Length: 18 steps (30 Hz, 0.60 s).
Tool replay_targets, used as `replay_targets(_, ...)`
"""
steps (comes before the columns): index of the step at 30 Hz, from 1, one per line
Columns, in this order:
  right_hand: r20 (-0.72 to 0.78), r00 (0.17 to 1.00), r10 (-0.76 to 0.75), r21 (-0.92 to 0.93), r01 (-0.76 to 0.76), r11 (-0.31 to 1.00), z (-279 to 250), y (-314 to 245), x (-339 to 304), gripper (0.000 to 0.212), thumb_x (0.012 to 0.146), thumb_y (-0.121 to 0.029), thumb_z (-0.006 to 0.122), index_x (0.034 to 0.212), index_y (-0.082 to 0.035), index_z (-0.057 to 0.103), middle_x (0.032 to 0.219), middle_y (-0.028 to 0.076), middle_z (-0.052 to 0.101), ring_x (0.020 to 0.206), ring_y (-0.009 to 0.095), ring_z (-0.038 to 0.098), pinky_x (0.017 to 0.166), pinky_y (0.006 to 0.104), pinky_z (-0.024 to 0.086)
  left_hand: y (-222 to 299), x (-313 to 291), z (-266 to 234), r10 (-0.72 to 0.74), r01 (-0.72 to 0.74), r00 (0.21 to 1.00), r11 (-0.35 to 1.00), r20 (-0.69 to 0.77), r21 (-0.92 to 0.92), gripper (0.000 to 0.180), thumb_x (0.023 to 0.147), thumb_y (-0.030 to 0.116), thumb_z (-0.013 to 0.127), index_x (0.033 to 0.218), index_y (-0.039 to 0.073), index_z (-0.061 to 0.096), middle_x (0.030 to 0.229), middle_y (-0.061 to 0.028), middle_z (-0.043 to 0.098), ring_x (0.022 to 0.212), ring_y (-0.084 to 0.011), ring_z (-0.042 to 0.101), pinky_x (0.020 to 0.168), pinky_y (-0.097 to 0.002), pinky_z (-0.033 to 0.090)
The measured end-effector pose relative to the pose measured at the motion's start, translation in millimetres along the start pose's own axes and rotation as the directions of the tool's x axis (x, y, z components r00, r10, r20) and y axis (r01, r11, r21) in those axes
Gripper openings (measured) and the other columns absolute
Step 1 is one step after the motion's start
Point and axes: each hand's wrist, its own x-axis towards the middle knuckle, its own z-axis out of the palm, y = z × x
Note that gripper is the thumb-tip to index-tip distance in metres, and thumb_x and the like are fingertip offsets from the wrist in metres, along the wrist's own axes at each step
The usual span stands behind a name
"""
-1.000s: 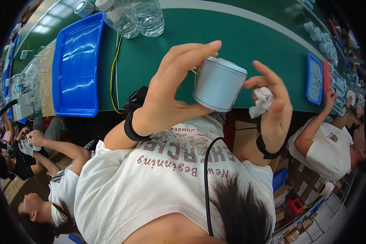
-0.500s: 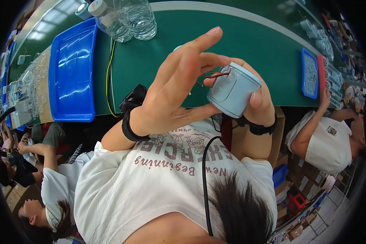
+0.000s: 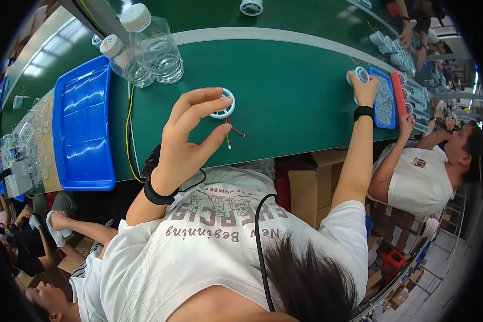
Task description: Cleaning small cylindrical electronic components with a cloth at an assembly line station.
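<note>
My left hand (image 3: 190,126) is raised over the near middle of the table, thumb and fingers apart. Its fingertips overlap a round pale-blue part (image 3: 229,111) with a spoked face; whether they touch it I cannot tell. Thin reddish wires (image 3: 236,129) trail from that part toward me. Stretched out to the far right, my right hand (image 3: 366,92) is closed around a pale-blue cylindrical housing (image 3: 361,73). This housing is beside a small blue tray (image 3: 374,110) of tiny clear or silvery pieces, and the hand covers part of it.
A large blue tray (image 3: 83,129) lies at left, beside a yellow-green cable (image 3: 127,126) and clear plastic bottles (image 3: 156,51). Past the small tray stand a red bin edge (image 3: 397,91) and more pale housings (image 3: 394,51). A co-worker (image 3: 418,172) sits at right, with a hand by the red edge.
The hands have parted. My right hand has carried the housing to the far right, while my left hand has let go and opened near the round part. The view has also shifted.
</note>
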Motion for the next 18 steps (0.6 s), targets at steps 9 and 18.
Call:
replay_targets(9, -0.038, 0.746, -0.664, -0.209, 0.644, 0.736, 29, -125, -28, 0.065, 0.083, -0.038, 0.071, 0.138, -0.01, 0.049, 0.133, 0.017, 0.053, 0.122, 0.031, 0.049, 0.096, 0.0453, 0.038, -7, -3, 2, -0.059, 0.06, 0.998, 0.998, 0.032, -0.033, 0.037, 0.078, -0.005, 0.071, 0.112, 0.007, 0.067, 0.119, -0.0118, 0.061, 0.106, -0.0255, 0.061, 0.088, -0.0336, 0.051)
replay_targets(18, 0.154, 0.763, -0.628, -0.19, 0.647, 0.738, 142, -243, 10, 0.084, 0.067, -0.026, 0.082, 0.142, -0.012, 0.045, 0.136, 0.014, 0.052, 0.116, 0.031, 0.054, 0.096, 0.0405, 0.041, 4, -15, -15, -0.04, 0.041, 0.995, 0.999, 0.087, -0.014, 0.034, 0.082, -0.007, 0.065, 0.115, 0.002, 0.063, 0.123, -0.0159, 0.057, 0.112, -0.0271, 0.059, 0.095, -0.0348, 0.048)
